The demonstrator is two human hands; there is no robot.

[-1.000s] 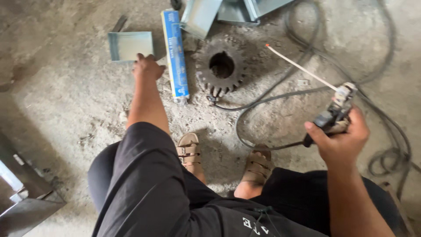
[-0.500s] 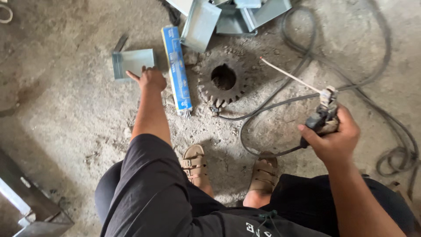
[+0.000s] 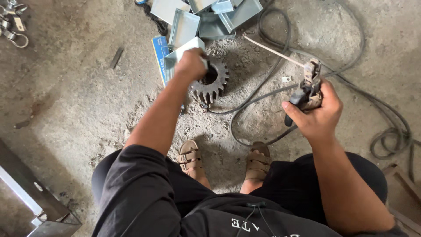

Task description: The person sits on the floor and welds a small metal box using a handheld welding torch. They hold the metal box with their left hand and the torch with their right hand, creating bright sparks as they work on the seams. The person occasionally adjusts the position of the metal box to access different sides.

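My left hand [image 3: 191, 64] grips a small bent sheet-metal piece [image 3: 180, 53] and holds it over the left edge of a dark steel gear [image 3: 211, 83] that lies flat on the concrete floor. My right hand [image 3: 316, 110] is closed on a welding electrode holder [image 3: 308, 86] with a thin rod [image 3: 274, 51] clamped in its jaws, pointing up and left toward the metal pile. The rod tip is apart from the gear. A blue rectangular box [image 3: 159, 56] lies on the floor just left of the held piece.
A heap of bent sheet-metal pieces [image 3: 206, 17] sits above the gear. Black cables [image 3: 351, 70] loop across the floor on the right. Metal clamps [image 3: 12, 24] lie top left, a steel angle frame [image 3: 30, 197] bottom left. My sandalled feet [image 3: 223, 160] rest below the gear.
My left hand picked up the sheet-metal piece from the floor on the left and carried it right, over the gear. The view shifted; my right hand kept hold of the electrode holder.
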